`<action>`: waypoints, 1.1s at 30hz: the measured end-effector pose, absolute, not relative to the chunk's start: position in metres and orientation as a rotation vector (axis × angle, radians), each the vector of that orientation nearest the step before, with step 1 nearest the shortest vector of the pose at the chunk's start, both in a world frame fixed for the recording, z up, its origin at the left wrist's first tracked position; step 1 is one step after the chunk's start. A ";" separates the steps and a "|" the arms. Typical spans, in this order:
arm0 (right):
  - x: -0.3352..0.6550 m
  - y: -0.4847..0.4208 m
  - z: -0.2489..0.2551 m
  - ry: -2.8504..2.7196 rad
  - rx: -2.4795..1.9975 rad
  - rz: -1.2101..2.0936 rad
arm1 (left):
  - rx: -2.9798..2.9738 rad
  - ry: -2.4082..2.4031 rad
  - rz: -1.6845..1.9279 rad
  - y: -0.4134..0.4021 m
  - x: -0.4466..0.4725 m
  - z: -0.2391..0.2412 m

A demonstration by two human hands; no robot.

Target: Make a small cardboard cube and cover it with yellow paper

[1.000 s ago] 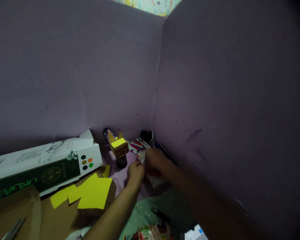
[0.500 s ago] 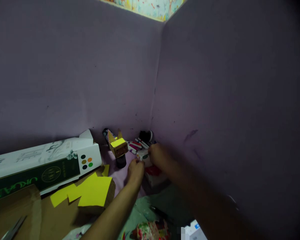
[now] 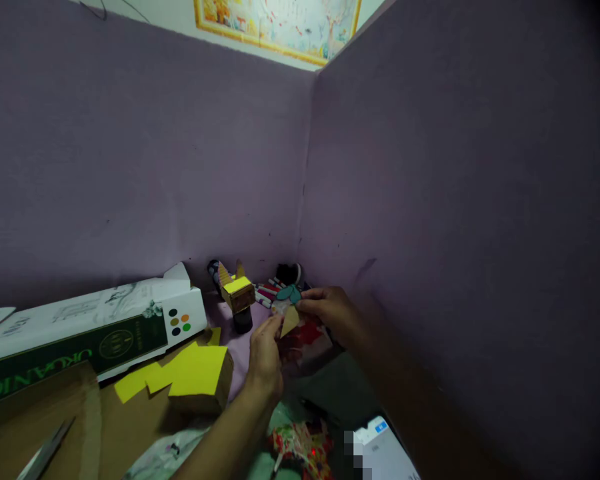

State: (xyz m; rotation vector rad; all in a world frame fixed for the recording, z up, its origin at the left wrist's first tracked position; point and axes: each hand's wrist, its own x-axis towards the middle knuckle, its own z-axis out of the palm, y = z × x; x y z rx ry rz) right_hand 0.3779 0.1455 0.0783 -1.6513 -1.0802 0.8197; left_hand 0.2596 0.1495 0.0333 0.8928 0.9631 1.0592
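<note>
While both hands meet near the far right corner of the desk, the left hand [image 3: 264, 353] pinches a small tan cardboard triangle [image 3: 289, 321] between thumb and fingertips, closed on it. Right hand [image 3: 330, 313] comes in from the right, fingertips closed on a small teal paper cutout [image 3: 289, 293] just above the triangle; the two pieces touch or overlap, exact join not readable. Both pieces are held above the desk surface, over a red-and-white wrapper [image 3: 307, 337] lying under the hands.

Just left of the hands: small cardboard box figure with yellow top [image 3: 238, 293], upright on a dark cylinder [image 3: 243, 321]. Behind it in the corner, a bunch of markers [image 3: 270, 292] lying flat and a black round object [image 3: 290, 273] against the purple partition [image 3: 180, 167].

Left edge: long white-and-green carton [image 3: 90, 327] lying on its side. In front of it, a cardboard block with yellow paper on top [image 3: 200, 377], with loose yellow paper scraps [image 3: 140, 381] beside it on a cardboard sheet [image 3: 55, 427]. Scissors [image 3: 45, 450] at the near left corner. Near edge: crumpled red patterned wrapper [image 3: 300, 447] and a phone [image 3: 385, 453], screen lit.
</note>
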 end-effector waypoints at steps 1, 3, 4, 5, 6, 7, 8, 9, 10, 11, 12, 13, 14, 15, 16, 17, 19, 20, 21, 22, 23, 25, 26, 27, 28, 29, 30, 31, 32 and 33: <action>0.373 0.140 0.077 -1.040 -1.611 0.864 | 0.880 0.929 1.030 0.143 0.254 0.036; 0.363 0.127 0.073 -0.976 -1.549 0.933 | 0.869 0.884 0.977 0.130 0.240 0.040; 0.357 0.120 0.072 -0.951 -1.526 0.961 | 0.870 0.875 0.952 0.123 0.233 0.042; 0.351 0.112 0.070 -0.929 -1.506 0.987 | 0.876 0.872 0.922 0.117 0.225 0.043; 0.345 0.103 0.068 -0.909 -1.488 1.011 | 0.885 0.874 0.889 0.111 0.217 0.043; 0.340 0.095 0.067 -0.892 -1.472 1.035 | 0.898 0.880 0.857 0.105 0.210 0.043; 0.334 0.086 0.067 -0.879 -1.455 1.062 | 0.911 0.888 0.830 0.098 0.201 0.042; 0.328 0.077 0.066 -0.870 -1.438 1.089 | 0.924 0.898 0.808 0.091 0.193 0.041; 0.323 0.068 0.065 -0.863 -1.422 1.116 | 0.936 0.909 0.791 0.084 0.184 0.039; 0.317 0.059 0.064 -0.857 -1.407 1.144 | 0.945 0.922 0.780 0.077 0.175 0.037; 0.313 0.051 0.062 -0.849 -1.395 1.168 | 0.951 0.936 0.771 0.069 0.166 0.034; 0.308 0.043 0.059 -0.840 -1.384 1.194 | 0.953 0.951 0.762 0.061 0.156 0.032; 0.304 0.035 0.055 -0.830 -1.376 1.223 | 0.950 0.967 0.754 0.053 0.146 0.029; 0.299 0.028 0.051 -0.821 -1.368 1.256 | 0.939 0.984 0.748 0.046 0.136 0.026; 0.295 0.021 0.047 -0.814 -1.361 1.293 | 0.922 1.001 0.747 0.038 0.126 0.023; 0.290 0.015 0.042 -0.807 -1.355 1.328 | 0.900 1.019 0.749 0.031 0.117 0.020; 0.280 0.004 0.033 -0.792 -1.346 1.397 | 0.853 1.051 0.764 0.020 0.100 0.013; 0.274 0.000 0.028 -0.784 -1.343 1.432 | 0.835 1.064 0.777 0.016 0.092 0.009; 0.267 -0.004 0.024 -0.775 -1.340 1.469 | 0.823 1.074 0.793 0.013 0.084 0.005; 0.260 -0.008 0.020 -0.768 -1.336 1.506 | 0.816 1.081 0.814 0.010 0.077 0.002; 0.253 -0.010 0.016 -0.762 -1.333 1.540 | 0.815 1.086 0.841 0.008 0.070 -0.001; 0.238 -0.014 0.009 -0.756 -1.332 1.582 | 0.817 1.097 0.908 0.006 0.059 -0.005; 0.231 -0.015 0.005 -0.758 -1.334 1.588 | 0.822 1.103 0.943 0.005 0.055 -0.006; 0.225 -0.016 0.002 -0.765 -1.341 1.590 | 0.835 1.107 0.976 0.005 0.051 -0.007; 0.220 -0.016 -0.001 -0.778 -1.350 1.594 | 0.857 1.110 1.001 0.004 0.049 -0.007; 0.216 -0.016 -0.004 -0.796 -1.363 1.601 | 0.888 1.110 1.018 0.003 0.049 -0.008; 0.213 -0.015 -0.007 -0.820 -1.375 1.613 | 0.928 1.106 1.021 0.003 0.049 -0.009; 0.211 -0.015 -0.009 -0.847 -1.386 1.626 | 0.969 1.102 1.009 0.002 0.050 -0.010; 0.210 -0.015 -0.010 -0.876 -1.395 1.641 | 1.002 1.099 0.989 0.002 0.052 -0.012; 0.210 -0.014 -0.012 -0.902 -1.401 1.652 | 1.019 1.100 0.966 0.002 0.053 -0.014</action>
